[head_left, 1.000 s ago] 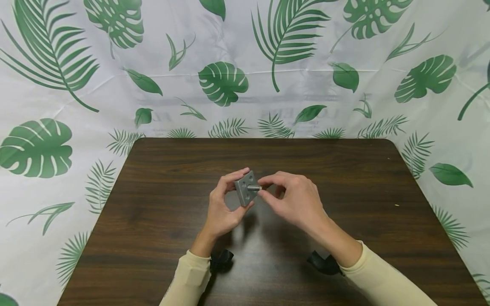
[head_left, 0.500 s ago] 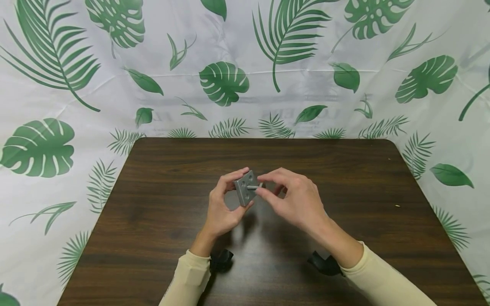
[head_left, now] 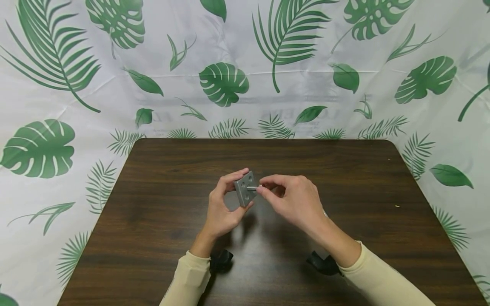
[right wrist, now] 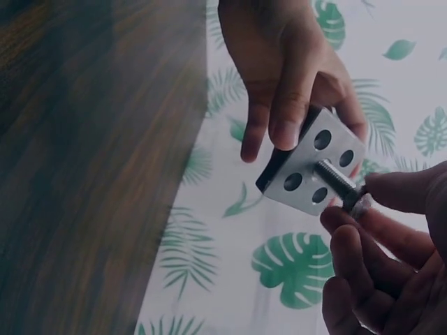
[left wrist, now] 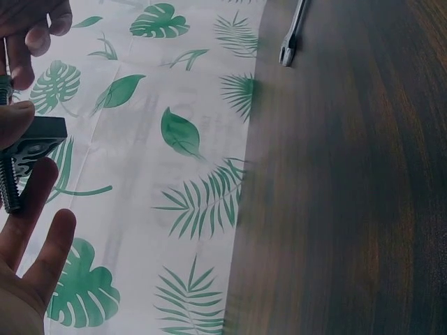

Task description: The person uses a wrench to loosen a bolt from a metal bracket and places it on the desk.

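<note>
My left hand point(head_left: 226, 208) grips a square grey metal plate point(head_left: 242, 191) by its edges, thumb below and fingers above. Several round holes surround the plate's middle, and a threaded bolt point(right wrist: 335, 178) stands out from its centre. With thumb and fingertips, my right hand point(head_left: 296, 197) pinches the bolt's outer end. A small shiny piece point(right wrist: 361, 206) shows between those fingertips in the right wrist view; I cannot tell whether it is a nut or the bolt's head. The left wrist view catches the plate at its left edge, with threads point(left wrist: 9, 185) below it. Both hands are raised over the table.
A dark wood-grain table point(head_left: 172, 170) lies beneath the hands. On it, a metal wrench point(left wrist: 290, 42) shows at the top of the left wrist view. A tiny yellowish scrap point(head_left: 397, 205) lies to the right. Behind hangs a white leaf-print sheet point(head_left: 287, 100).
The right fingertips have shifted slightly around the bolt's end, opening a little and closing on it again. The left hand and the plate have stayed in place.
</note>
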The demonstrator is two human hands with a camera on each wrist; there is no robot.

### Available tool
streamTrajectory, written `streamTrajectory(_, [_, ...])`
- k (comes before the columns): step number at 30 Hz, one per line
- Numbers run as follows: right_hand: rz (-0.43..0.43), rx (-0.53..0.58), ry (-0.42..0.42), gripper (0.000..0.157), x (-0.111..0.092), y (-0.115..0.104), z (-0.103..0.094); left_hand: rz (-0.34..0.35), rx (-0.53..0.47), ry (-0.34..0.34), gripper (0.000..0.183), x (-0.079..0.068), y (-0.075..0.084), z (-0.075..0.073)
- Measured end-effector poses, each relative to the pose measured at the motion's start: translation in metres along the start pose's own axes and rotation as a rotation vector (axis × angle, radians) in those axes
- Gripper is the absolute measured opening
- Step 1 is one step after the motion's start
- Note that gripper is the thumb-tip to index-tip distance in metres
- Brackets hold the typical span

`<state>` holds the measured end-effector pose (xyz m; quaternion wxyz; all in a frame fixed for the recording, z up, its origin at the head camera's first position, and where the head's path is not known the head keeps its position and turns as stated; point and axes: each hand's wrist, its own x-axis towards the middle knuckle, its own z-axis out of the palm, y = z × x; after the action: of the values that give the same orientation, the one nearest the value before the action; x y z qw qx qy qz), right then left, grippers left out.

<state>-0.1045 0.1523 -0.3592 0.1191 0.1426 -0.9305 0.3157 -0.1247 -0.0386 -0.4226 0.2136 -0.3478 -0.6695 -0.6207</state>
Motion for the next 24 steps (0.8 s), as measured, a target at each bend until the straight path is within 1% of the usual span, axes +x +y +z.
streamTrajectory(6, [-0.124, 0.01, 0.005, 0.02, -0.0009, 0.0026, 0.0006, 0.001, -0.003, -0.002, 0.065, -0.0002, -0.0001, -0.0003])
streamTrajectory(10, [-0.17, 0.025, 0.009, 0.021, -0.0004, 0.003, 0.0011, 0.0, -0.003, -0.002, 0.066, -0.0002, 0.0, -0.0004])
streamTrajectory(15, [-0.182, 0.036, 0.012, 0.021, -0.0007, 0.0029, 0.0005, 0.002, -0.004, -0.002, 0.066, 0.0003, 0.0, -0.0005])
streamTrajectory(19, [-0.176, 0.043, 0.008, 0.024, -0.0014, 0.0024, -0.0015, 0.0, -0.004, -0.004, 0.066, 0.0008, 0.0004, -0.0006])
streamTrajectory(21, [-0.163, 0.045, 0.01, 0.025, -0.0017, 0.002, -0.0026, -0.001, -0.004, -0.005, 0.066, 0.001, 0.0001, -0.0005])
streamTrajectory(24, [-0.113, 0.035, 0.017, 0.025, -0.0016, 0.0009, -0.0038, 0.0, -0.002, -0.004, 0.065, 0.0012, 0.0, -0.0003])
